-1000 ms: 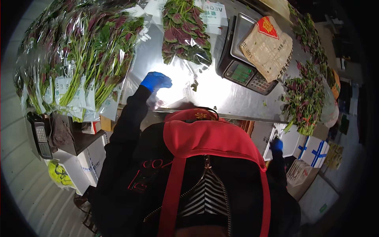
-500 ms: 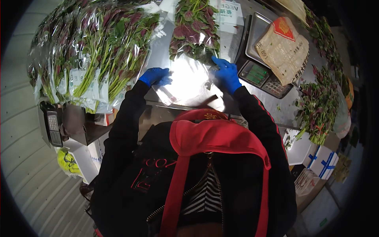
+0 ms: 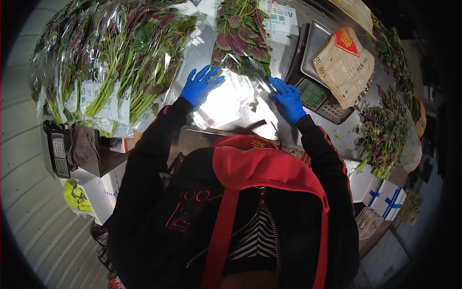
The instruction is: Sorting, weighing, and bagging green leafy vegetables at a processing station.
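Both of my hands wear blue gloves. My left hand [image 3: 198,89] is open, fingers spread over the glare on the steel worktop [image 3: 197,43], just below a bunch of purple-and-green leafy greens [image 3: 240,41] in clear plastic wrap. At the lower right corner of that bunch, my right hand [image 3: 287,100] has its fingers curled at the edge of a clear plastic bag [image 3: 260,79]. Right beside it stands a digital scale [image 3: 315,98] with a tan printed sack [image 3: 344,72] on its tray. Glare hides much of the plastic between my hands.
Many bagged bunches of greens [image 3: 120,67] fill the left side. Loose bunches [image 3: 382,139] line the right edge. A black keypad device [image 3: 60,154], white foam boxes [image 3: 94,202] and a yellow bundle [image 3: 77,197] sit lower left. Cartons [image 3: 385,197] are lower right.
My right hand came up from below the worktop's edge to the plastic by the scale. My left hand moved right, then slightly up, and its fingers spread. Clear plastic now lies between them.
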Demonstrator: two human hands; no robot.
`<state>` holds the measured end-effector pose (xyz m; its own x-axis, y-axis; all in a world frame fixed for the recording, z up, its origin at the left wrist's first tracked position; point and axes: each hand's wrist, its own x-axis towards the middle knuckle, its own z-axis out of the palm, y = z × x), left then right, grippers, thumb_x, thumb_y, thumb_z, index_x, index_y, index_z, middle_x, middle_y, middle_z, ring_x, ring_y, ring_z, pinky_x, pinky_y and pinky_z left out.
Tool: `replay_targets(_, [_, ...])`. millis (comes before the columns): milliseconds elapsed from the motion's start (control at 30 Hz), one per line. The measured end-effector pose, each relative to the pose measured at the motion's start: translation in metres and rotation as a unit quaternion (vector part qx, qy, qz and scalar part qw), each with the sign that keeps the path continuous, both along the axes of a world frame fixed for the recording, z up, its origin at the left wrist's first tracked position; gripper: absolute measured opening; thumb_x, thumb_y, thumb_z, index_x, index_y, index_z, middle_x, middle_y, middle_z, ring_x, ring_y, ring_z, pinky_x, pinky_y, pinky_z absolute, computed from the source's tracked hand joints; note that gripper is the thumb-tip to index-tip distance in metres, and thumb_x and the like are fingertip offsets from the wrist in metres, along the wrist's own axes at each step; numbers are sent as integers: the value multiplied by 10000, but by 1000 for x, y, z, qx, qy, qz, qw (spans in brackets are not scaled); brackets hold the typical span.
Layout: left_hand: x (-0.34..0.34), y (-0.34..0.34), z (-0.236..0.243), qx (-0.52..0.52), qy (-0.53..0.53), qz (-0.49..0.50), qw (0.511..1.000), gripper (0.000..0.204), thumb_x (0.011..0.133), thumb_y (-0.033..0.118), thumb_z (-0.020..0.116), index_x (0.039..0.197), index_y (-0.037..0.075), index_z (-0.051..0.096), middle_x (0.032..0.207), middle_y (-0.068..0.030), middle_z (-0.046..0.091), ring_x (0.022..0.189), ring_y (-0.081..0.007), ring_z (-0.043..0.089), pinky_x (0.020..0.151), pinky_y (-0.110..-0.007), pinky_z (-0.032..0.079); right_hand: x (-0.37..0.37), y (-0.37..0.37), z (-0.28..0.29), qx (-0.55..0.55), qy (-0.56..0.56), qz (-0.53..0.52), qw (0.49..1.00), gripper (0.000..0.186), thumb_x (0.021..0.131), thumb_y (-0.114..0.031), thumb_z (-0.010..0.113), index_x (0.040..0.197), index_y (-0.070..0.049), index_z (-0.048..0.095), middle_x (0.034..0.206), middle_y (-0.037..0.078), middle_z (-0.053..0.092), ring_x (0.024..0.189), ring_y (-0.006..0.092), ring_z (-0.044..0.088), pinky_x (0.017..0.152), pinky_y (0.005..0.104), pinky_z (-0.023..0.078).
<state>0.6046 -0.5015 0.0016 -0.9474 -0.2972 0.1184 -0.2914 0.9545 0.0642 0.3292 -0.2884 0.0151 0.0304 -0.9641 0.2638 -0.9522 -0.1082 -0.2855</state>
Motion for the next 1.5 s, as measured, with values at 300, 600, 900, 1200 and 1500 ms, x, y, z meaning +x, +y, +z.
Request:
replay_targets(300, [0, -28, -11, 454, 36, 53, 889, 351, 820, 148, 552, 1160, 233, 561, 1211, -48, 548, 1123, -222, 499, 905, -353, 391, 3, -2, -24, 120, -364, -181, 906, 112, 842, -159, 550, 893, -60, 565, 914, 102, 632, 813, 211, 613, 718, 314, 453])
replay_targets(600, [-13, -38, -43, 645, 271, 121, 704, 217, 910, 152, 507, 987, -21, 612, 943, -76, 648, 822, -152, 602, 762, -246, 461, 14, -37, -39, -21, -521, -283, 805, 57, 847, -97, 527, 862, -43, 535, 761, 29, 562, 678, 79, 504, 659, 240, 441])
replay_targets(900, [-13, -32, -44, 596, 313, 185, 716, 226, 926, 153, 478, 997, -17, 608, 858, -46, 639, 795, -133, 586, 780, -242, 455, 22, -49, -36, -38, -592, -327, 736, 95, 869, -116, 551, 917, -47, 596, 787, 3, 571, 685, 79, 501, 634, 225, 426])
replay_targets(1200, [-5, -31, 1, 530, 298, 85, 790, 221, 888, 86, 479, 1051, -19, 584, 1005, -75, 624, 905, -151, 580, 825, -275, 451, 24, -36, 11, -173, -467, -246, 832, 184, 817, -49, 571, 981, -54, 654, 974, 78, 615, 811, 161, 584, 715, 268, 461])
replay_targets(1500, [39, -56, 19, 200, 54, -91, 974, 257, 819, 203, 574, 1005, 30, 618, 925, -108, 643, 763, -233, 620, 719, -315, 492, 0, 31, 22, 49, 18, 42, 998, 252, 854, -139, 554, 1083, -57, 619, 1079, 150, 597, 887, 237, 611, 740, 316, 481])
